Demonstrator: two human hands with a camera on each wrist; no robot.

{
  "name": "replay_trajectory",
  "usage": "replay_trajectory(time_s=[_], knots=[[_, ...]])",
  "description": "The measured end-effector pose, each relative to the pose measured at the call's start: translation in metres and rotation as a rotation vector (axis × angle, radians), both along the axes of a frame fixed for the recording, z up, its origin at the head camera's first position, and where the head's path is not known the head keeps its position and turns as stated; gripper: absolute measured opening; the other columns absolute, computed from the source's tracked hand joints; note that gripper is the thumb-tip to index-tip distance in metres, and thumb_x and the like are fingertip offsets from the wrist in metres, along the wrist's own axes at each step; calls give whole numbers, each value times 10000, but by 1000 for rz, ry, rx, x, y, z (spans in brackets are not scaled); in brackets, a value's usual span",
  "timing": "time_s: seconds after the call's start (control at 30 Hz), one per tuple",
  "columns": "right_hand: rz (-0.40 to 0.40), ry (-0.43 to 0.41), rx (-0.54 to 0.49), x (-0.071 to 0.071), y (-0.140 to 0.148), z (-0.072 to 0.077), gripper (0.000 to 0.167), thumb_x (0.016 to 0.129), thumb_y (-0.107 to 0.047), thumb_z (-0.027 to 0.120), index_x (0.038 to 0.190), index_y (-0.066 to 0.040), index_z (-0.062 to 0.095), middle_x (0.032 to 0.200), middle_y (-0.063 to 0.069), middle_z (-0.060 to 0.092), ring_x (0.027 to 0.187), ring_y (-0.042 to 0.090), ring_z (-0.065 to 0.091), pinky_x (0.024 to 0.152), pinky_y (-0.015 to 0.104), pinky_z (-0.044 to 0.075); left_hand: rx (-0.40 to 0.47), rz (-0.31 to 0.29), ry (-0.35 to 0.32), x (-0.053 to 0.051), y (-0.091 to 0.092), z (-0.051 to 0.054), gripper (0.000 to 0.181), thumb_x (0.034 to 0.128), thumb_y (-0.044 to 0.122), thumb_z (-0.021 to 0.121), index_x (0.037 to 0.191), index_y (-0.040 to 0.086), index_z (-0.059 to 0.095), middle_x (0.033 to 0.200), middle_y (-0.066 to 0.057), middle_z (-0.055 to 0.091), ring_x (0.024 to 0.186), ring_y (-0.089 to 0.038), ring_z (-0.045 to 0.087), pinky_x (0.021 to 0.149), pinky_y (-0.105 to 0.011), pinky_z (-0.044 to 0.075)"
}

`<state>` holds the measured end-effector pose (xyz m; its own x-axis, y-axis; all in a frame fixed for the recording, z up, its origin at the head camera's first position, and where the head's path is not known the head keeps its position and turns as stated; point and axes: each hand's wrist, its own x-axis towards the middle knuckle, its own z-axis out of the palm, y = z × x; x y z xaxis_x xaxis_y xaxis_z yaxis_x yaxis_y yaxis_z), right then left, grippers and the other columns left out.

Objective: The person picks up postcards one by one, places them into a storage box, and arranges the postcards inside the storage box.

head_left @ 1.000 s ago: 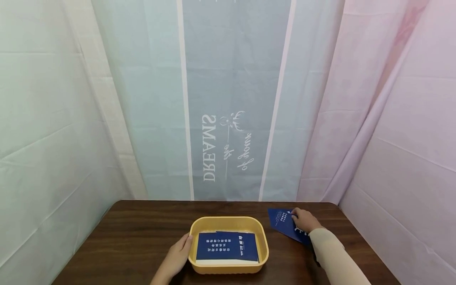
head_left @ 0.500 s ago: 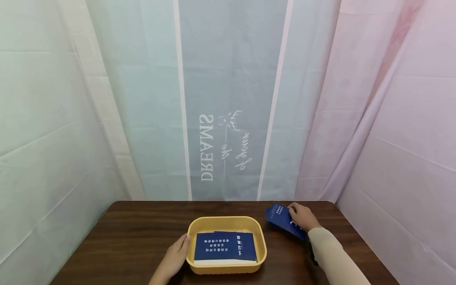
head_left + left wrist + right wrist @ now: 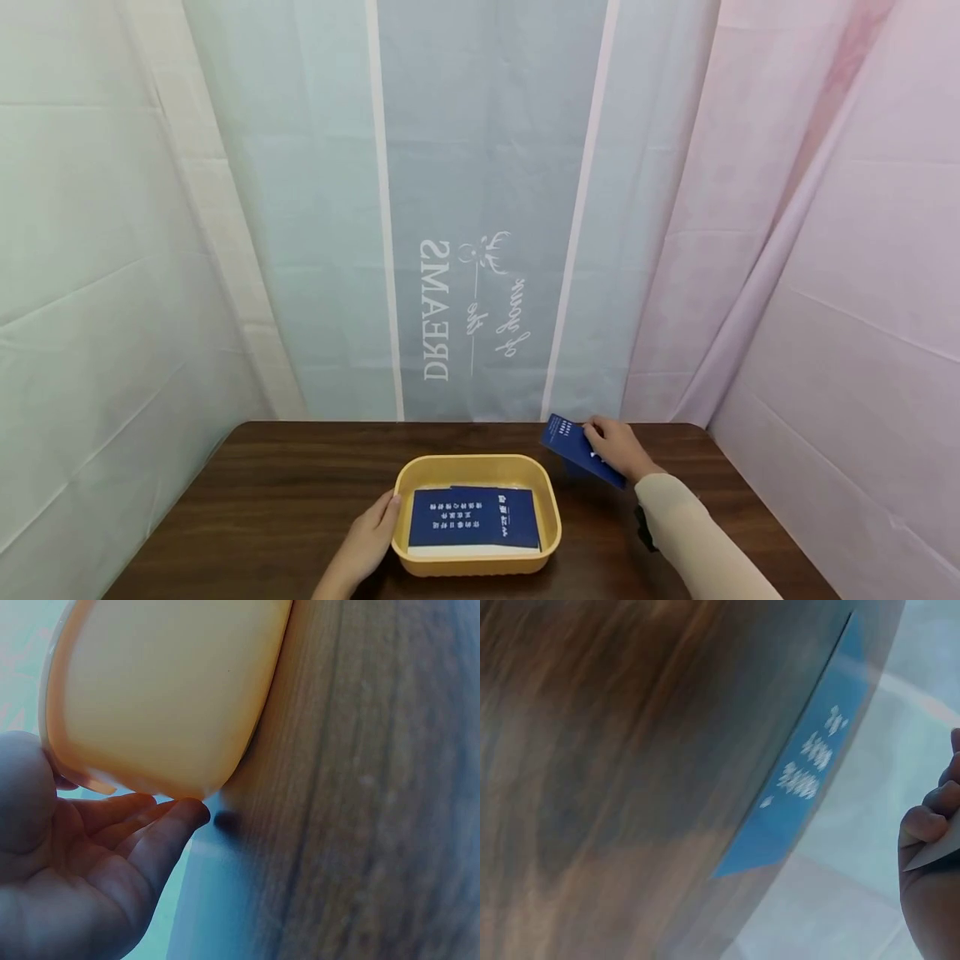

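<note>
My left hand (image 3: 363, 542) grips the left side of a yellow plastic tray (image 3: 476, 567). In the left wrist view, the fingers touch the tray's outer wall near its rim. Blue cards (image 3: 468, 518) with white print lie overlapped inside the tray, a white edge showing along the near side. At the right, my right hand (image 3: 621, 447) pinches a blue card (image 3: 573, 451), raised and tilted above the table. Beneath it, another blue card (image 3: 799, 765) lies flat on the wood, mostly hidden in the head view. Only part of the right hand shows in the right wrist view.
The dark wooden table (image 3: 277, 500) has rounded far corners. Behind it hangs a pale curtain (image 3: 480, 167) with white lettering, and white cloth closes off both sides.
My right hand has lifted the blue card off the table and moved it left and away from me, uncovering another card below. The left hand and tray stay nearly in place.
</note>
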<state>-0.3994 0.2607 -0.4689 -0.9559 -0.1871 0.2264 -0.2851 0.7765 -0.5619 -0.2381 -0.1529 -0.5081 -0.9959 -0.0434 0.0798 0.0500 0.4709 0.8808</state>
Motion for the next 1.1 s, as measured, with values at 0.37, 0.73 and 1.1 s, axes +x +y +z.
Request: replay_trajectory(time_s=[0.37, 0.73, 1.1], knots=[[192, 18, -67, 19, -53, 23, 141, 985, -109, 521, 1000, -122, 660, 761, -21, 577, 601, 123, 507, 551, 265, 406, -6, 3, -33, 0, -2, 0, 574, 1098, 396, 381, 1427, -63, 488, 1363, -276, 558, 1268, -447, 513, 1010, -637, 417], [366, -29, 8, 38, -105, 41, 212, 1001, -163, 520, 1138, -142, 680, 965, -48, 646, 789, 110, 579, 718, 317, 497, -11, 2, -30, -1, -1, -1, 595, 1095, 417, 375, 1423, -66, 490, 1353, -275, 566, 1253, -439, 528, 997, -630, 432], [578, -185, 65, 48, -137, 52, 210, 995, -123, 531, 1147, -170, 668, 940, -107, 666, 789, 63, 636, 740, 251, 541, -25, 5, 6, 1, -1, -1, 578, 1092, 416, 390, 1414, -47, 515, 1356, -254, 574, 1269, -425, 516, 1022, -618, 417]])
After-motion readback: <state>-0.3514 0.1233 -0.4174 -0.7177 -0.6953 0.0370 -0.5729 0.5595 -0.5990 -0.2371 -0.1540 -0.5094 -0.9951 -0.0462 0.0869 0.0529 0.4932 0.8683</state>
